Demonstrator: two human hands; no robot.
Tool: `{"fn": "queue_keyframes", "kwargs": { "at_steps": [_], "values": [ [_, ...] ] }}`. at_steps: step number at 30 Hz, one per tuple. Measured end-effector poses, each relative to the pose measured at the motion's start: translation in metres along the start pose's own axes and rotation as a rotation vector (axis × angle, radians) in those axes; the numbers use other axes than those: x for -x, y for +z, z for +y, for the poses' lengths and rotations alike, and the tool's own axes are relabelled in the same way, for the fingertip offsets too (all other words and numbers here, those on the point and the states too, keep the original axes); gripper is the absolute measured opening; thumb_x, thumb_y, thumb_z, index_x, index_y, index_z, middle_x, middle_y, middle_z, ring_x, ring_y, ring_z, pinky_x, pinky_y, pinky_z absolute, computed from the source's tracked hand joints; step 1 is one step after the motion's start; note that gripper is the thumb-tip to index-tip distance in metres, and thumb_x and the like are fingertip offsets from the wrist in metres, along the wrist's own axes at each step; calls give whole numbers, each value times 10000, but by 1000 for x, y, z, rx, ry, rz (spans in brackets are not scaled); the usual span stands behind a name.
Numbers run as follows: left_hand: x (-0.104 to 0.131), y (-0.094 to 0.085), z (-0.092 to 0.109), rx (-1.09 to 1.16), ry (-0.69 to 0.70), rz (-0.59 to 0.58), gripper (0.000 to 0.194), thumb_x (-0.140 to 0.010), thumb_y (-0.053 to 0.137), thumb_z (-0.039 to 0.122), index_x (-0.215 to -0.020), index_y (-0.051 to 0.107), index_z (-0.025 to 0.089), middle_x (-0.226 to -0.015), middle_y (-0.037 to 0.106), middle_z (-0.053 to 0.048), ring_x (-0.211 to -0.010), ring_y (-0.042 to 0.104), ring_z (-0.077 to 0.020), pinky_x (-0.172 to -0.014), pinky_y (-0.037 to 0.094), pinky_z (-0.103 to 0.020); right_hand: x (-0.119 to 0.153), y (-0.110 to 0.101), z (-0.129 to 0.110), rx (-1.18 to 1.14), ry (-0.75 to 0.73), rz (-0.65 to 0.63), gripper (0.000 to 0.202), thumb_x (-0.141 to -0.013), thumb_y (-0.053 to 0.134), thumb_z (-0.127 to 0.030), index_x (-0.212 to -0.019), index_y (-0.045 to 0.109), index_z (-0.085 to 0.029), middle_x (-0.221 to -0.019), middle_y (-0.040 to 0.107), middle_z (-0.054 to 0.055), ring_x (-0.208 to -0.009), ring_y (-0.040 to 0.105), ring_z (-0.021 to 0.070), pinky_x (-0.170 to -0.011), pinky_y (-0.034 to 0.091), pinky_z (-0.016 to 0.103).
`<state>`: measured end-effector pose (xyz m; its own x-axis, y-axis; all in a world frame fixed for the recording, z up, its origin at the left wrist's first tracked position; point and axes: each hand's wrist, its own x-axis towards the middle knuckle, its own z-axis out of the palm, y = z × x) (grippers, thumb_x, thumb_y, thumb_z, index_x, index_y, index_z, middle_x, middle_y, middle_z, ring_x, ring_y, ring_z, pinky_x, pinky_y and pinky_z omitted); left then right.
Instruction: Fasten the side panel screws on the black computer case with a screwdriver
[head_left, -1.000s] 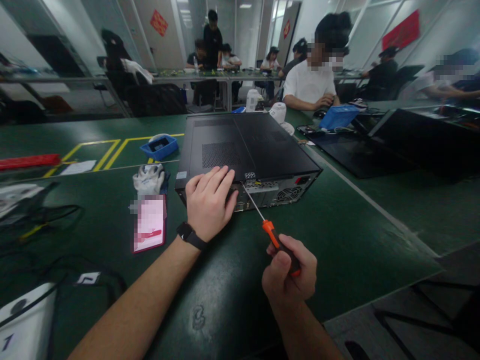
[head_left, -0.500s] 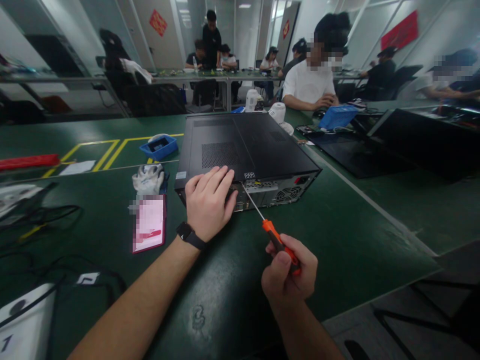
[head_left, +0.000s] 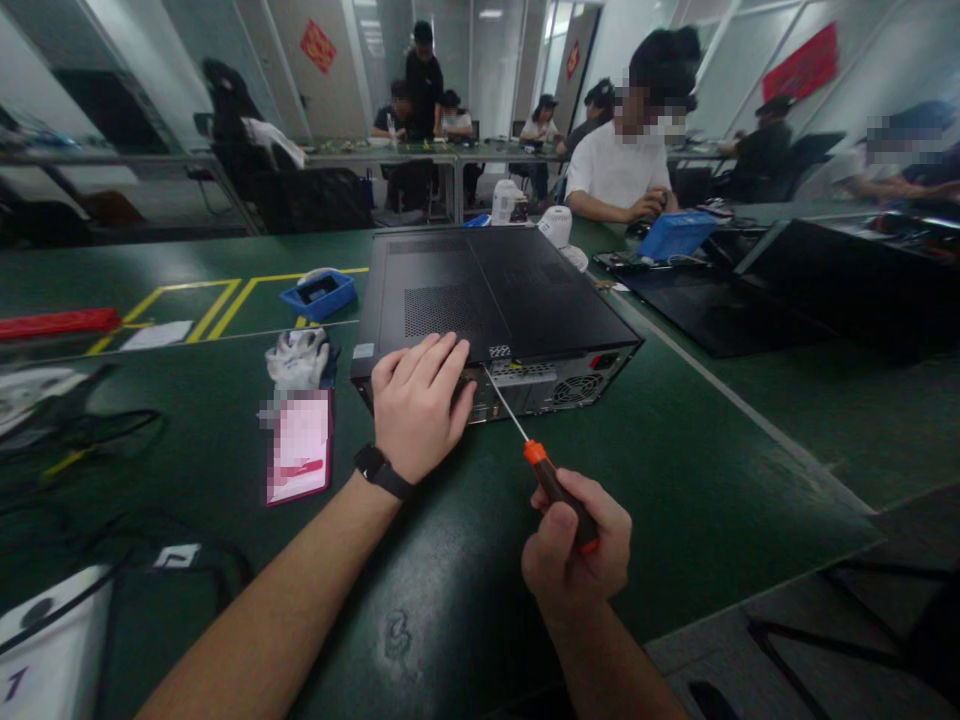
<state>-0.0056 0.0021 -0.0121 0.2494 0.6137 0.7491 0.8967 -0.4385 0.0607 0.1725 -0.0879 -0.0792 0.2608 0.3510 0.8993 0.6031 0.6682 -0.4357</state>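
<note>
A black desktop computer case (head_left: pixel 442 262) lies flat on the green table, its rear panel facing me. On the case's near edge rests my left hand (head_left: pixel 420 410), fingers laid out over the top and thumb down by the rear panel; it is open. My right hand (head_left: pixel 581 540) is closed around the orange and dark brown handle of a screwdriver (head_left: pixel 555 485). The shaft slants up and left to the upper rim of the rear panel, just right of my left thumb. The tip and whatever it meets are too small to make out.
Left of the case are a blue tray (head_left: pixel 319 295), grey-white gloves (head_left: pixel 298 358) and a pink-framed phone-like screen (head_left: pixel 304 445). Black cables (head_left: pixel 97 425) lie farther left. White devices (head_left: pixel 555 225) stand behind the case. A co-worker in a white shirt (head_left: pixel 619 175) sits across, beside dark panels (head_left: pixel 720 305).
The screwdriver handle has turned in my right hand: its brown side faces up where orange showed before. My right fingers have shifted slightly. My left hand and the case stay put.
</note>
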Motion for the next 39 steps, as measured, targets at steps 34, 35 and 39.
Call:
{"fn": "queue_keyframes", "kwargs": {
  "at_steps": [34,35,39],
  "values": [
    [1,1,-1,-4,-1,-1,441,-1029,626,309,-1456,631,201,-1503,684,-109,-1399,630,-320,-1115,396,-522,-2,2,0,-58,25,17,333,-969,585,-256,-1286,637,-168,-1016,688,71,-799,705,192,-664,638,381],
    [1,1,-1,0,-1,-1,444,-1026,629,307,-1457,631,197,-1503,684,-111,-1400,630,-322,-1116,396,-525,-4,3,-1,-65,18,17,335,-957,589,-249,-1279,634,-168,-1016,684,72,-816,702,197,-673,640,389],
    [0,1,-1,6,0,6,444,-1022,634,303,-1450,636,185,-1497,687,-115,-1394,634,-321,-1114,396,-525,-7,3,-3,-28,17,3,314,-937,589,-183,-1250,622,-184,-960,678,43,-784,699,181,-667,638,365]
  ]
}}
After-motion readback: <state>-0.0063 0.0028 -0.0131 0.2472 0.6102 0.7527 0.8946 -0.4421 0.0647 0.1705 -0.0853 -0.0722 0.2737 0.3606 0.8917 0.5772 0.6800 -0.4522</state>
